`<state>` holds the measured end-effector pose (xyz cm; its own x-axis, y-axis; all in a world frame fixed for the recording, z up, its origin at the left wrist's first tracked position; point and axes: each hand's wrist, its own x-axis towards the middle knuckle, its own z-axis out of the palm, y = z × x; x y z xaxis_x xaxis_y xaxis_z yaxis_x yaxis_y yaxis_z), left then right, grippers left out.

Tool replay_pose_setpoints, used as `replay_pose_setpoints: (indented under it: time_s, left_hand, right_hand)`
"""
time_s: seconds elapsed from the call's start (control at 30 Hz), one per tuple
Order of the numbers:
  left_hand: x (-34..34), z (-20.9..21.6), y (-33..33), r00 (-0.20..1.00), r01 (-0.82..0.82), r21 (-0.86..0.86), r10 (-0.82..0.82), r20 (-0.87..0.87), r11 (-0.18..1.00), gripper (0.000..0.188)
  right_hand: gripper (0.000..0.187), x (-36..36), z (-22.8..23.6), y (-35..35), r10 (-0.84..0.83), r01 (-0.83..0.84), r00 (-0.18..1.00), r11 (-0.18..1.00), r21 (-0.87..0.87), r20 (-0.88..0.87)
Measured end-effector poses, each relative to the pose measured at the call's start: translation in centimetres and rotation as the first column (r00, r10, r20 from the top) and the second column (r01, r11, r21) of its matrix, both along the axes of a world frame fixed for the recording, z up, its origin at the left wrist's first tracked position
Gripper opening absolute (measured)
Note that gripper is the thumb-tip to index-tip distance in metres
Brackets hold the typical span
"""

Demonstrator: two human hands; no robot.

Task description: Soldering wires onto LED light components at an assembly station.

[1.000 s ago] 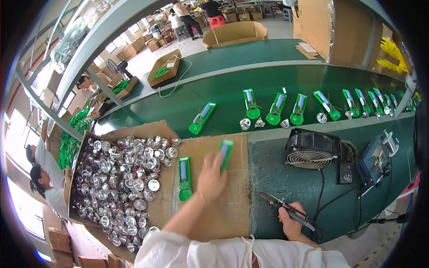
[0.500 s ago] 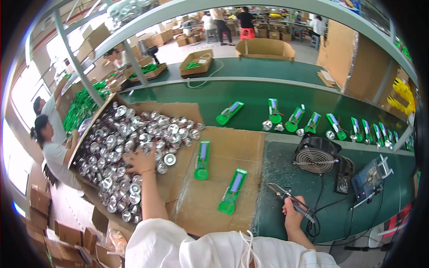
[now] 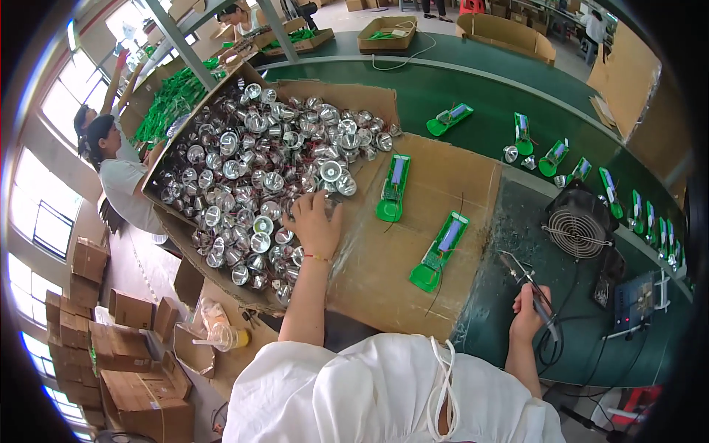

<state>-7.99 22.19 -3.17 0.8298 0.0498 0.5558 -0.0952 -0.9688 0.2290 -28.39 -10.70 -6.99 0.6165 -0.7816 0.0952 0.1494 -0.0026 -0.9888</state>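
Observation:
My left hand [image 3: 316, 227] rests at the right edge of a heap of small silver reflector cups [image 3: 255, 162], which fill a cardboard box. Its fingers are spread over the nearest cups, and no cup shows in its grip. In my right hand [image 3: 527, 314] is a soldering iron [image 3: 546, 319], held like a pen with its tip pointing away to the left. Between my hands, two green torch housings with purple-blue cells and loose wires lie on a cardboard sheet [image 3: 369, 284]: a farther housing [image 3: 395, 188] and a nearer housing [image 3: 441, 251].
Several green housings with reflector cups line the green conveyor [image 3: 473, 144]. A round-grilled fan [image 3: 578, 232] and a blue electrical unit [image 3: 634, 303] stand right, among cables. A drink cup [image 3: 230, 337] and cartons are lower left. People [image 3: 122, 173] sit at far left.
My view has turned, so the bench sits higher and farther right in it. The left hand has drawn back from among the cups toward the heap's near right edge. The right hand still holds the iron.

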Motion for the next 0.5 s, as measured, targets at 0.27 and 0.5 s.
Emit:
replay_pose_setpoints:
  time_s: [0.27,0.5]
  left_hand:
    - [-0.4,1.9,-2.1,0.995,0.093,0.084,-0.096,0.032,0.992,0.046]
    - [6.9,-0.3,-5.9,0.968,0.23,0.562,-0.13,-0.213,0.795,0.019]
  right_hand:
    - [0.014,-1.2,-0.7,-0.2,0.019,-0.018,1.0,0.999,0.026,-0.014]
    - [0.012,-1.2,-0.1,0.1,0.014,-0.014,0.999,1.0,0.018,-0.043]
